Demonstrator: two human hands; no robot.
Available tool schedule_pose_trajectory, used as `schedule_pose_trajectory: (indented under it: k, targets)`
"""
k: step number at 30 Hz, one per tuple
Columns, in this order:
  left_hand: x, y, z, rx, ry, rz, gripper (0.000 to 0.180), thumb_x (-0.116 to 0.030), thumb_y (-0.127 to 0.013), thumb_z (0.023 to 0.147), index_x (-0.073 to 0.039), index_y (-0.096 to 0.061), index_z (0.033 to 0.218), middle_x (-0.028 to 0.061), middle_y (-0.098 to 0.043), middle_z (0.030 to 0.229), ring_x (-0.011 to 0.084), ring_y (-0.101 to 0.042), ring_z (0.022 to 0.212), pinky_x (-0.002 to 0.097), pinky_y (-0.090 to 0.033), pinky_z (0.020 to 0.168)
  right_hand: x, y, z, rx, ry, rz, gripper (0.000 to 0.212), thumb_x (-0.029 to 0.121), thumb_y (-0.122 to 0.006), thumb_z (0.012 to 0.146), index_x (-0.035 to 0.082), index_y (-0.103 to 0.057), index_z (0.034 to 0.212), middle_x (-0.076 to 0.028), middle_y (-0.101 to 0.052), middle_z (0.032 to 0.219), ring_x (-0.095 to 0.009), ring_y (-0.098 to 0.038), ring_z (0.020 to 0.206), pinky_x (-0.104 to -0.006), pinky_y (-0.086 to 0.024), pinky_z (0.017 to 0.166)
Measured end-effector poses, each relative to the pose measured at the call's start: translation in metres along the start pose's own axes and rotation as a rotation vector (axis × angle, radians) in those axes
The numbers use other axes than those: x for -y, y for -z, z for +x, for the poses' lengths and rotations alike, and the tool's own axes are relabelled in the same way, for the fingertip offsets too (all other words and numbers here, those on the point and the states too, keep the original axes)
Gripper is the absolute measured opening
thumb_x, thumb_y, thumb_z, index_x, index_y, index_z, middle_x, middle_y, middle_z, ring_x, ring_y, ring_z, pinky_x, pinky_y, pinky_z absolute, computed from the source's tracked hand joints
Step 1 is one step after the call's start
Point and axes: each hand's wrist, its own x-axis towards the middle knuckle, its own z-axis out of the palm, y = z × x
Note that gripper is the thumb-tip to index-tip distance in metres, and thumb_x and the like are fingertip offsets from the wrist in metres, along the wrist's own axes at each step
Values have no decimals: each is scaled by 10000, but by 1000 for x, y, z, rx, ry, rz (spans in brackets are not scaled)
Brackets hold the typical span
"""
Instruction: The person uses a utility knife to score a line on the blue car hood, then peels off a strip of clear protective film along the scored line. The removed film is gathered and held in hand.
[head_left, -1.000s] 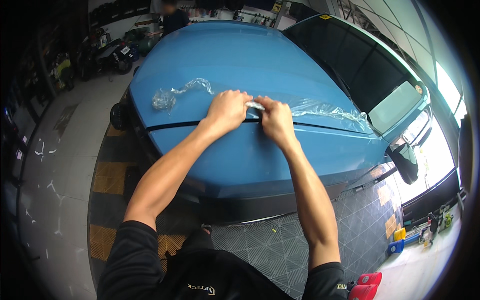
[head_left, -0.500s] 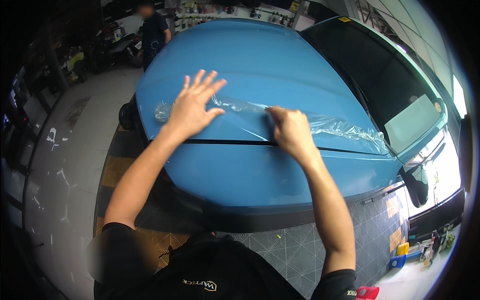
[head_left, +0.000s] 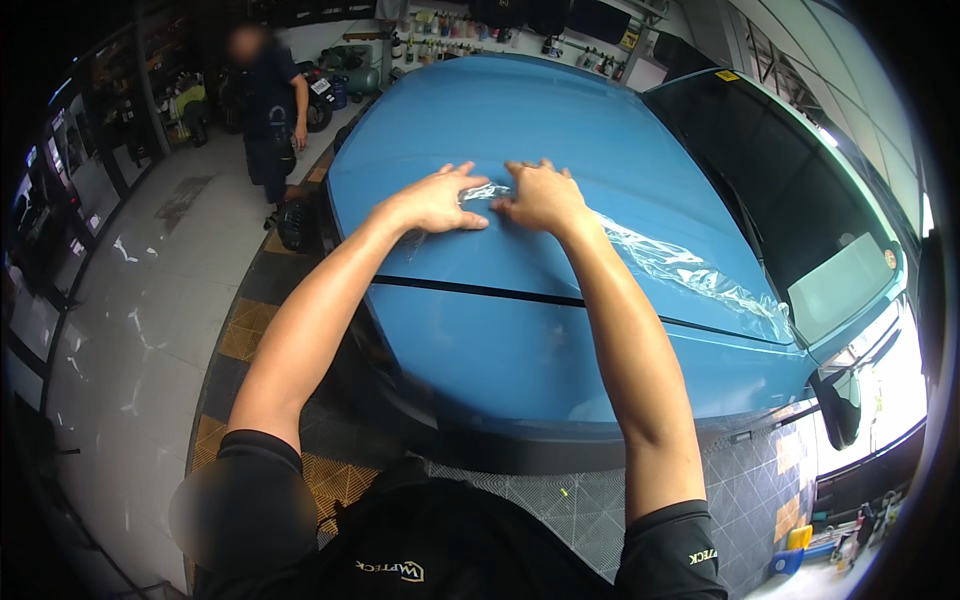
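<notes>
On the blue car hood (head_left: 560, 150), the clear film strip (head_left: 690, 265) trails toward the windshield-side edge, so the left hand (head_left: 435, 200) and right hand (head_left: 540, 195), both flat-fingered on its bunched end, should probably pull evenly to avoid creasing.

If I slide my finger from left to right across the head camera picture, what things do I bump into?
Grey floor → another person standing at the back → left hand → right hand, both flat on the blue car hood → crinkly clear film → dark windshield → side mirror.
</notes>
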Motion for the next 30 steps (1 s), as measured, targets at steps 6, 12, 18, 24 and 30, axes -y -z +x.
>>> schedule_pose_trajectory:
  k: [6,12,18,24,30]
  targets:
    - [1,-18,1,-144,-16,-363,262,-170,-643,988,-57,-742,1203,216,-679,1288,364,-603,1299,428,-496,1077,9,-34,-7,-76,-27,74,246,203,-605,942,8,-749,982,-267,-730,900,-454,-714,886,-533,-571,841]
    - [1,-33,-22,-326,-248,-518,257,-82,-645,973,-26,-741,1205,210,-702,1262,327,-664,1233,385,-532,1036,29,-43,-37,-270,-121,100,223,196,-586,971,49,-750,1005,-235,-722,860,-450,-696,860,-548,-550,798]
    - [-11,-24,-48,-213,-123,-636,240,-79,-663,962,-6,-747,1174,219,-730,1185,310,-720,1132,370,-562,975,44,-35,-72,-287,-108,145,194,166,-599,934,42,-748,928,-232,-718,819,-437,-702,818,-541,-557,776]
    - [-28,-36,-93,-363,-277,-574,255,-14,-649,909,5,-755,1141,209,-733,1178,330,-684,1193,423,-547,1017,47,-30,-109,-283,-51,199,142,123,-635,902,36,-744,933,-219,-723,823,-420,-706,829,-528,-564,780]
    - [-35,-44,-103,-410,-301,-591,288,-21,-659,905,-3,-740,1181,164,-725,1242,336,-648,1254,449,-480,1116,40,-34,-119,-240,114,96,213,137,-625,958,20,-721,1108,-226,-722,1176,-389,-684,1143,-485,-546,977]
